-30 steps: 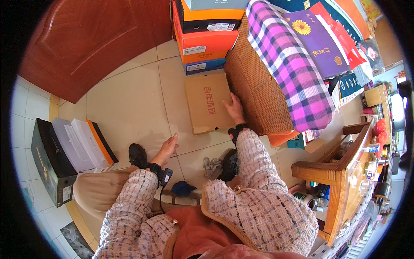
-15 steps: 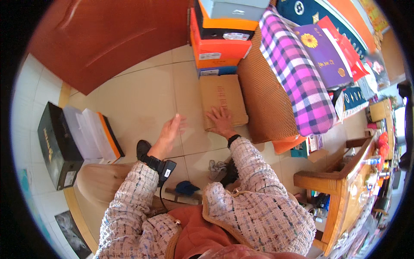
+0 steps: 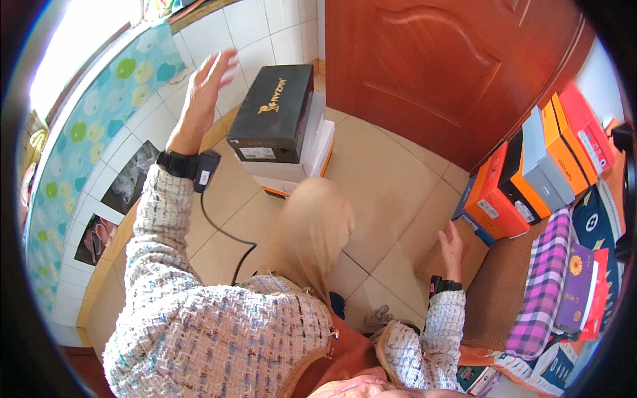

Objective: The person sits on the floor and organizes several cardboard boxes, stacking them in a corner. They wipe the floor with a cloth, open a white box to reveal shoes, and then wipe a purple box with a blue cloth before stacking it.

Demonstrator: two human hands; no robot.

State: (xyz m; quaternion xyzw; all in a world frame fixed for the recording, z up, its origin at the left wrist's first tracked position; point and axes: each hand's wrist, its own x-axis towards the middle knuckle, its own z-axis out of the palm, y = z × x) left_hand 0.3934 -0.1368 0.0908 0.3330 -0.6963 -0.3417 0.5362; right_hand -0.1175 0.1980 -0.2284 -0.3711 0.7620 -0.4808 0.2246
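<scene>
My left hand (image 3: 204, 93) is raised at the upper left, its fingers stretched out and holding nothing. It is apart from a black shoe box (image 3: 275, 109), which sits on top of white boxes (image 3: 308, 156) with an orange edge below. On the right, my right hand (image 3: 452, 251) is open, fingers extended, over or beside a brown cardboard box (image 3: 474, 249). Whether it touches that box I cannot tell. A cable runs from the device on my left wrist.
A stack of orange, black, grey and red shoe boxes (image 3: 494, 192) stands by the brown sofa (image 3: 497, 298), which has a plaid cover (image 3: 541, 285). A red-brown door (image 3: 424, 73) is at the back. My bent knee (image 3: 315, 225) is between the stacks. Tiled wall (image 3: 252, 30) lies left.
The view has swung left toward the black shoe box. My left hand has moved up and left, now raised. My right hand, earlier spread on the cardboard box, now has its fingers raised.
</scene>
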